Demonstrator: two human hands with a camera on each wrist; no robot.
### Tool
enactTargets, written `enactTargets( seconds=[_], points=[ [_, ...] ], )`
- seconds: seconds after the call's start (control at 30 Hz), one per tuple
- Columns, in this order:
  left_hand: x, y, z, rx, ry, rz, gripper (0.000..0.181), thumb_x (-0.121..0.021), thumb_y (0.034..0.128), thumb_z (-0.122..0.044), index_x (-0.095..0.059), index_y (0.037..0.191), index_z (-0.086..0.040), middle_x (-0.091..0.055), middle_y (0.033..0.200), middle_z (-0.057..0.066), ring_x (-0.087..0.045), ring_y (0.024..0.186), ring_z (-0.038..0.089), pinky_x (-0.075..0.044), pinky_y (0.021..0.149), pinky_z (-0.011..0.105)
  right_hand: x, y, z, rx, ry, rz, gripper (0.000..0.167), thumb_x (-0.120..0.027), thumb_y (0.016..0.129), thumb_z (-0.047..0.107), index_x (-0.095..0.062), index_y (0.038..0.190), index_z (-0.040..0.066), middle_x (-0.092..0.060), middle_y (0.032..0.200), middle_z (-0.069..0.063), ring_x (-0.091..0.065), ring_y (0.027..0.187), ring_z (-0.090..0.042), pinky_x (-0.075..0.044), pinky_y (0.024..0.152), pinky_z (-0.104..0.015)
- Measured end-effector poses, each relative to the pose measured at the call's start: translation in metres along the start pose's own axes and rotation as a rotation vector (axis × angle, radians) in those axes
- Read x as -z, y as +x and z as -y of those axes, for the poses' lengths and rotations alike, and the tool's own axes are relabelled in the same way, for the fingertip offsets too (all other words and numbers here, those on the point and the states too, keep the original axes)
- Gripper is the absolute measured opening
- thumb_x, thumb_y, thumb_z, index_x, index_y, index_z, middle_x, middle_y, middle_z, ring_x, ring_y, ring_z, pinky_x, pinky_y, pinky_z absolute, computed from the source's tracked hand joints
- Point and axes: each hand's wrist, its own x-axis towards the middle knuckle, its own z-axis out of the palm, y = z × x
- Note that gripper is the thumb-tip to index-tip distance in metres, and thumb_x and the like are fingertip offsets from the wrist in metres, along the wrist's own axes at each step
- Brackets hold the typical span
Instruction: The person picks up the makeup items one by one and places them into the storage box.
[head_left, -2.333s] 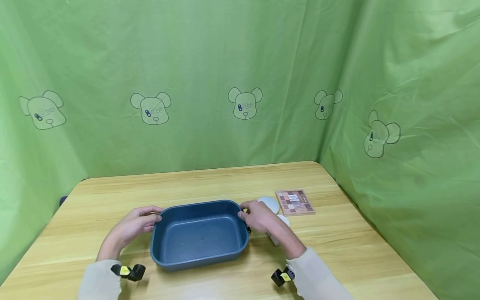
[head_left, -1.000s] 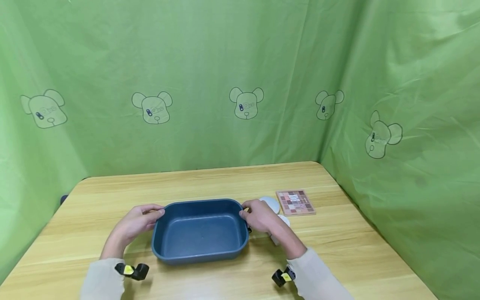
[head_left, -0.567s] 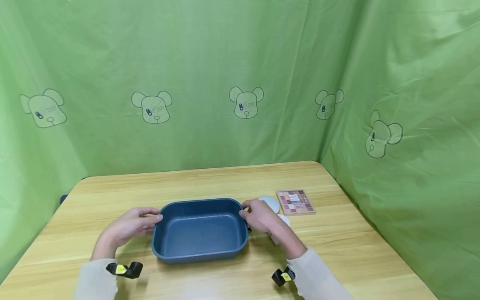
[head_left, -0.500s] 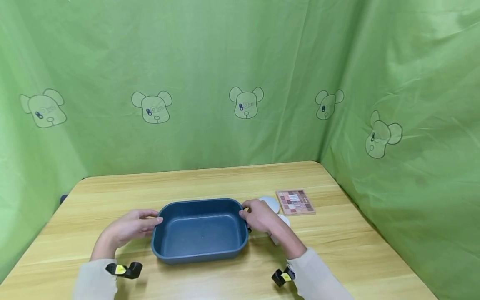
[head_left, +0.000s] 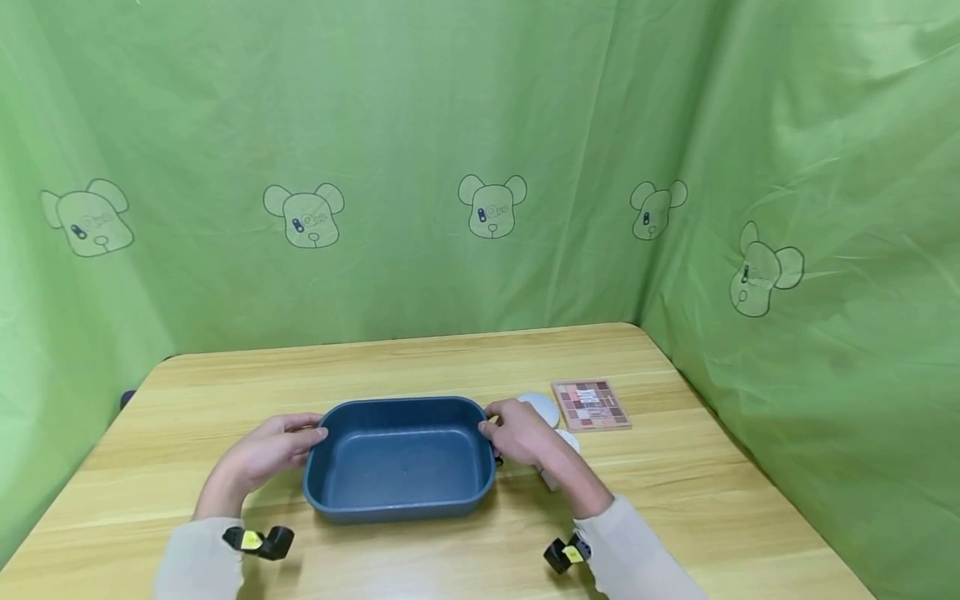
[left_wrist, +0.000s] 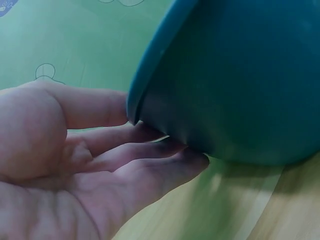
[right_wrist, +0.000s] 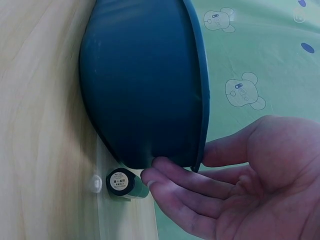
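A dark blue plastic basin (head_left: 405, 471) with rounded corners stands on the table with nothing in it. At its left end my left hand (head_left: 272, 450) holds the rim, thumb at the edge; in the left wrist view the fingers (left_wrist: 145, 167) lie against the outer wall. The right hand (head_left: 519, 432) pinches the far right corner, and its fingers (right_wrist: 200, 187) touch the outside of the basin (right_wrist: 145, 85). Just below those fingertips, the right wrist view shows a small bottle (right_wrist: 122, 183) lying with its dark labelled end towards the camera.
An eyeshadow palette (head_left: 591, 405) lies on the wooden table (head_left: 675, 500) to the right. Beside it are a white round item (head_left: 540, 409) and another white item (head_left: 567, 439), partly hidden by my right forearm. A green curtain (head_left: 405, 275) closes off the back and sides.
The basin's near edge has shifted slightly away from me. My left hand has slid a little along the left end, out and back. The right hand has stayed nearly still.
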Motion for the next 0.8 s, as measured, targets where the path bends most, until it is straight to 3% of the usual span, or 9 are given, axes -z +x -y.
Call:
enactTargets(
  seconds=[0.13, 0.8],
  points=[
    [0.0003, 0.0006, 0.0006, -0.015, 0.005, -0.001, 0.054, -0.052, 0.1057, -0.018, -0.038, 0.144, 0.019, -0.053, 0.141, 0.033, -0.058, 0.128, 0.033, -0.054, 0.108, 0.043, 0.0006, 0.0003, 0.0001, 0.000, -0.015, 0.002, 0.025, -0.058, 0.102, 0.015, -0.069, 0.120, 0.001, -0.067, 0.073, -0.003, -0.067, 0.064, -0.021, -0.050, 0.054, -0.026],
    [0.0007, -0.0007, -0.0006, -0.021, 0.008, -0.002, 0.055, -0.055, 0.1031, -0.012, -0.037, 0.143, 0.021, -0.051, 0.142, 0.037, -0.059, 0.128, 0.038, -0.056, 0.105, 0.041, 0.0022, 0.0006, -0.0011, 0.005, -0.031, 0.012, 0.023, -0.057, 0.103, 0.015, -0.070, 0.116, 0.002, -0.066, 0.071, -0.002, -0.067, 0.066, -0.022, -0.049, 0.056, -0.026]
  ],
)
